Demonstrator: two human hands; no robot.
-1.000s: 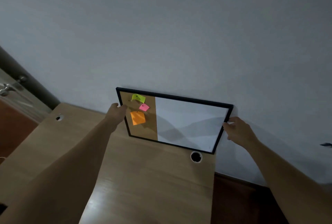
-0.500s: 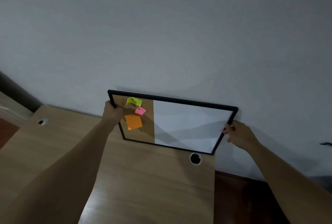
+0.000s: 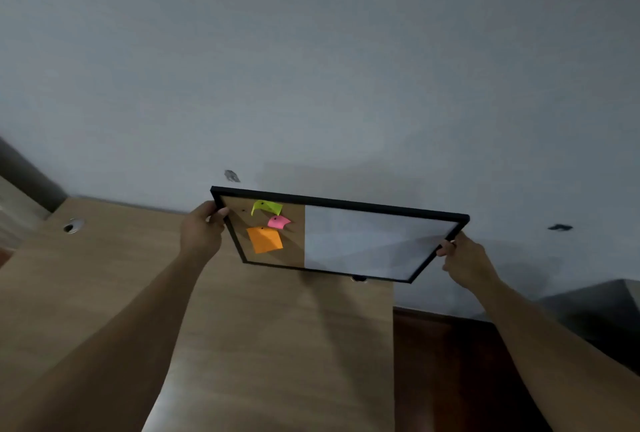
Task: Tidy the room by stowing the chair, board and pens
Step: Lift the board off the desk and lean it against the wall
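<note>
While two hands, left (image 3: 202,230) and right (image 3: 462,258), grip one board (image 3: 363,244); three notes pinned.

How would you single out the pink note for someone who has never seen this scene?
Find the black-framed board held above the wooden desk; its left part is cork. Three notes are pinned there: the pink note is the smallest, between the green note and the orange note.

Two bare forearms, no sleeves, left hand (image 3: 202,231), right hand (image 3: 465,258), no rings or watch visible
</note>
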